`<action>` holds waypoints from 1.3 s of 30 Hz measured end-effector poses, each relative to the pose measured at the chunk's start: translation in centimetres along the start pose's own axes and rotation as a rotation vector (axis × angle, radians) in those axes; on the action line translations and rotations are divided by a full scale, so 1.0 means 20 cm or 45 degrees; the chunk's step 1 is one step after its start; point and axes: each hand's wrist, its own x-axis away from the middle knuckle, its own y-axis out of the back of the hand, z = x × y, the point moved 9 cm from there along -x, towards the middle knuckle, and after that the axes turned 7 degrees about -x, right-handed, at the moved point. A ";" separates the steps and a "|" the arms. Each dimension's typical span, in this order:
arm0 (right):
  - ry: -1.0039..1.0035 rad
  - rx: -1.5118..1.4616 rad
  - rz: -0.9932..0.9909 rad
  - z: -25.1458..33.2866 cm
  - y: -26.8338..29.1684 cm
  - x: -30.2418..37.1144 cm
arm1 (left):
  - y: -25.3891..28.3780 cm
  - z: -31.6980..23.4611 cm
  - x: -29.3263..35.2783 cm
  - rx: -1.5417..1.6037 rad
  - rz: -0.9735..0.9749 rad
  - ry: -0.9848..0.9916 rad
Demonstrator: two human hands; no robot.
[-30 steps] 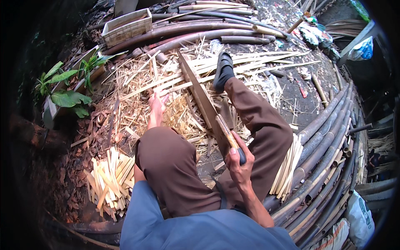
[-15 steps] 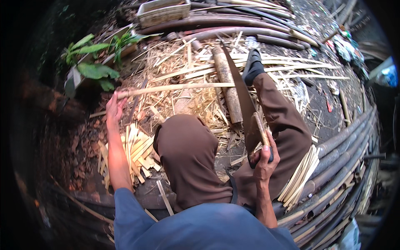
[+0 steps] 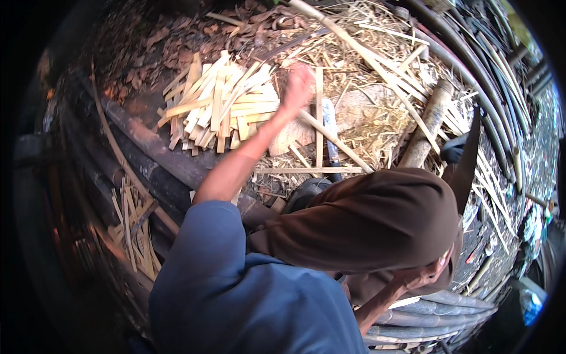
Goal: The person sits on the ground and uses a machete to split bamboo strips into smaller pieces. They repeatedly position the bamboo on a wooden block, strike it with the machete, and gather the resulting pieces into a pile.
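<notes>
My left hand is blurred by motion over the ground, beside a pile of short pale bamboo slats. Its fingers are smeared, so whether it holds anything does not show. A thin pale stick runs from beneath my left wrist toward my knee. Beside my raised brown-trousered knee, my right hand is closed round the handle of a saw, which the knee mostly hides. The dark saw blade sticks up past the knee. Beyond it lies a thick bamboo piece, with a long pale strip near it.
Shavings and loose strips litter the ground ahead. Dark bamboo poles lie to my left, with more poles at the lower right. A bundle of thin strips rests among the left poles. Dry leaves cover the far left.
The view has swung left. My left hand no longer shows gripping the long strip and is now beside the slat pile. The saw has moved behind my knee with my right hand.
</notes>
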 end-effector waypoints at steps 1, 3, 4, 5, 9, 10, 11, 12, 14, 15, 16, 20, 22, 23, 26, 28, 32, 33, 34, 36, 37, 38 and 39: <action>0.155 0.139 0.063 -0.05 0.04 -0.02 | -0.17 0.15 0.23 -0.224 0.302 0.048; 0.373 0.354 0.166 -0.17 0.12 -0.07 | -0.37 0.21 0.69 -0.481 0.812 0.058; 0.433 0.410 0.183 -0.15 0.12 -0.08 | -0.41 0.30 0.88 -0.760 1.039 -0.020; 0.486 0.487 0.175 -0.14 0.14 -0.08 | -0.41 0.25 1.02 -0.905 0.957 -0.239; 0.505 0.437 0.144 -0.06 0.15 -0.08 | -0.39 0.27 1.16 -0.882 0.867 -0.340; 0.473 0.358 0.142 -0.02 0.12 -0.06 | -0.41 0.28 1.18 -0.866 0.910 -0.330; 0.438 0.279 0.131 0.02 0.09 -0.05 | -0.42 0.28 1.18 -0.854 0.949 -0.325; 0.402 0.209 0.124 0.07 0.08 -0.03 | -0.42 0.27 1.18 -0.815 0.942 -0.306; 0.166 0.038 0.062 0.02 0.08 -0.02 | -0.42 0.24 1.18 -0.746 0.926 -0.285; 0.064 -0.025 0.032 0.03 0.07 0.00 | -0.41 0.23 1.18 -0.701 0.871 -0.337; -0.036 -0.089 0.009 0.04 0.05 0.01 | -0.39 0.27 1.21 -0.674 0.888 -0.275; -0.444 -0.423 -0.087 0.05 -0.01 0.07 | -0.32 0.07 1.08 -0.396 0.816 -0.253; -0.591 -0.544 -0.063 -0.05 0.00 0.11 | -0.31 -0.18 0.87 -0.569 0.738 -0.309; -0.484 -0.595 -0.156 -0.06 -0.01 0.11 | -0.30 -0.36 0.74 -0.571 0.635 -0.427; -0.521 -0.632 -0.126 -0.10 -0.05 0.12 | -0.34 -0.75 0.45 -0.729 0.392 -0.760; -0.540 -0.685 -0.115 -0.14 -0.05 0.13 | -0.44 -0.85 0.28 -0.914 0.343 -0.849; -0.526 -0.828 -0.096 -0.11 -0.04 0.15 | -0.50 -0.77 -0.05 -1.241 0.395 -1.128; -0.521 -0.782 -0.099 -0.08 -0.04 0.15 | -0.49 -0.69 -0.10 -1.319 0.445 -1.128; -0.473 -0.721 -0.082 -0.06 -0.03 0.15 | -0.51 -0.64 -0.17 -1.407 0.623 -1.098; -0.471 -0.739 -0.089 -0.06 0.01 0.15 | -0.50 -0.61 -0.19 -1.111 0.693 -1.327; -0.468 -0.731 -0.120 -0.04 0.04 0.15 | -0.53 -0.64 -0.20 -1.120 0.841 -1.263; -0.479 -0.759 -0.142 -0.04 0.06 0.15 | -0.55 -0.69 -0.21 -0.946 0.919 -1.218; -0.487 -0.788 -0.157 -0.04 0.07 0.15 | -0.60 -0.70 -0.25 -0.827 1.057 -1.211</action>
